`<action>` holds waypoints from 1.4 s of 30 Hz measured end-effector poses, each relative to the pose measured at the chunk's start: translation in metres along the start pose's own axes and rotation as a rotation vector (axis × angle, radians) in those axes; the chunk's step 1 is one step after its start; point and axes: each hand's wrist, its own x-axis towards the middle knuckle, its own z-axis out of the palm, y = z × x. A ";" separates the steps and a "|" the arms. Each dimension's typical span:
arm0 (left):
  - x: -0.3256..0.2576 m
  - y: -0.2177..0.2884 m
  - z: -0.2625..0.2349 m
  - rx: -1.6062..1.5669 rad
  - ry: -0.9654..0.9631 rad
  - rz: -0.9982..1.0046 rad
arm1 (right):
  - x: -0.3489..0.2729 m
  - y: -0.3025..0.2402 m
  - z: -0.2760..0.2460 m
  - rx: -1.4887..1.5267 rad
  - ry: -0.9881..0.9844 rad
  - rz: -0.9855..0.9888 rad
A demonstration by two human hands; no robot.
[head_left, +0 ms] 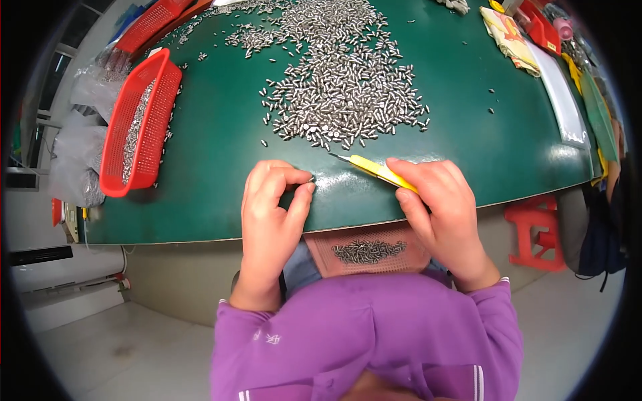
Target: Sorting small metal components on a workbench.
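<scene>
My right hand (438, 200) grips a yellow-handled utility knife (380, 172), its thin dark blade pointing left and away, toward the near edge of a heap. That heap (341, 100) is made of many small, shiny, bullet-shaped metal parts lying loose on the green table. My left hand (271, 200) is pinched, thumb against forefinger, above the table's near edge. A tiny piece (312, 179) shows at those fingertips; it looks like one of the metal parts, mostly hidden by the fingers. The blade and the pinched piece are apart.
A red slotted basket (110, 167) holding metal parts stands at the left, beside clear plastic bags (77, 150). On my lap, below the table edge, sits a pink basket (324, 257) with more parts. A red stool (535, 234) is at right; a yellow packet (509, 40) lies far right.
</scene>
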 end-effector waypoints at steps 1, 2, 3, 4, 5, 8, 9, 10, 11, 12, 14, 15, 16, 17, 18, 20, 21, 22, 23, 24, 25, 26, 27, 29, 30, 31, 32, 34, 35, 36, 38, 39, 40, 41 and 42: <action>0.000 -0.001 -0.001 0.045 -0.050 0.024 | -0.001 -0.001 0.001 0.000 -0.004 0.002; -0.001 0.001 -0.002 0.044 -0.051 0.021 | -0.003 -0.001 0.004 -0.029 0.012 -0.009; 0.000 0.004 -0.003 0.028 -0.072 -0.003 | -0.004 -0.003 0.005 -0.057 0.027 -0.020; 0.000 0.006 -0.004 0.012 -0.093 -0.024 | -0.005 -0.005 0.006 -0.057 0.026 -0.019; 0.000 0.004 -0.004 0.011 -0.094 -0.025 | -0.005 -0.007 0.006 -0.072 0.005 -0.001; -0.003 -0.001 -0.005 0.071 -0.107 0.045 | -0.002 -0.012 0.004 -0.098 -0.034 -0.004; -0.004 -0.002 -0.006 0.086 -0.100 0.049 | 0.000 -0.013 0.004 -0.110 -0.049 -0.027; -0.003 -0.002 -0.005 0.100 -0.093 0.055 | 0.003 -0.012 0.006 -0.111 -0.048 -0.024; -0.003 -0.003 -0.004 0.098 -0.096 0.057 | 0.005 -0.011 0.007 -0.099 -0.071 -0.042; -0.003 -0.003 -0.003 0.092 -0.087 0.059 | 0.007 -0.011 0.009 -0.088 -0.094 -0.059; -0.003 -0.003 -0.002 0.088 -0.075 0.060 | 0.006 -0.012 0.012 -0.089 -0.107 -0.064; -0.003 -0.002 -0.001 0.093 -0.073 0.073 | 0.006 -0.013 0.013 -0.091 -0.120 -0.067; -0.003 -0.003 0.000 0.097 -0.070 0.087 | 0.005 -0.014 0.014 -0.091 -0.121 -0.068; -0.003 -0.002 0.001 0.097 -0.069 0.086 | 0.003 -0.015 0.013 -0.072 -0.114 -0.036; -0.002 -0.001 0.002 0.093 -0.066 0.078 | 0.001 -0.016 0.013 -0.054 -0.107 -0.005; -0.002 0.002 0.001 0.090 -0.061 0.071 | 0.001 -0.018 0.010 -0.045 -0.123 -0.015; -0.001 0.004 0.002 0.106 -0.059 0.076 | 0.001 -0.018 0.008 -0.037 -0.138 -0.023; -0.001 0.005 0.003 0.121 -0.059 0.081 | 0.000 -0.018 0.009 -0.037 -0.138 -0.022; -0.001 0.007 0.005 0.121 -0.059 0.081 | -0.001 -0.017 0.009 -0.038 -0.149 -0.040; -0.001 0.008 0.009 0.136 -0.052 0.074 | -0.001 -0.017 0.009 -0.039 -0.160 -0.058; 0.000 0.009 0.010 0.152 -0.044 0.068 | -0.001 -0.018 0.009 -0.039 -0.161 -0.059; 0.001 0.009 0.011 0.153 -0.043 0.067 | -0.002 -0.019 0.009 -0.038 -0.161 -0.051; 0.001 0.008 0.012 0.166 -0.033 0.078 | -0.002 -0.020 0.009 -0.036 -0.161 -0.044; 0.001 0.007 0.013 0.174 -0.028 0.090 | -0.003 -0.021 0.009 -0.037 -0.160 -0.029; 0.002 0.007 0.012 0.158 -0.033 0.079 | -0.004 -0.020 0.009 -0.037 -0.159 -0.018; 0.002 0.007 0.011 0.143 -0.037 0.067 | -0.004 -0.020 0.009 -0.035 -0.158 -0.017; 0.002 0.007 0.010 0.145 -0.038 0.067 | -0.005 -0.019 0.009 -0.029 -0.152 -0.012; 0.002 0.006 0.007 0.089 -0.048 0.050 | -0.005 -0.019 0.010 -0.020 -0.146 -0.006; 0.002 0.005 0.007 0.092 -0.049 0.050 | -0.005 -0.019 0.010 -0.022 -0.144 -0.008; 0.001 0.004 0.007 0.097 -0.050 0.067 | -0.005 -0.019 0.010 -0.024 -0.142 -0.010; 0.001 0.004 0.008 0.100 -0.053 0.086 | -0.005 -0.019 0.010 -0.024 -0.143 -0.004; 0.001 0.007 0.009 0.073 -0.049 0.028 | -0.005 -0.019 0.010 -0.024 -0.145 0.002; 0.001 0.009 0.010 0.046 -0.044 -0.029 | -0.005 -0.019 0.010 -0.024 -0.144 0.002; 0.000 0.010 0.011 0.047 -0.044 -0.028 | -0.005 -0.020 0.010 -0.030 -0.145 0.002; 0.000 0.011 0.011 0.017 -0.026 -0.058 | -0.004 -0.020 0.011 -0.036 -0.146 0.002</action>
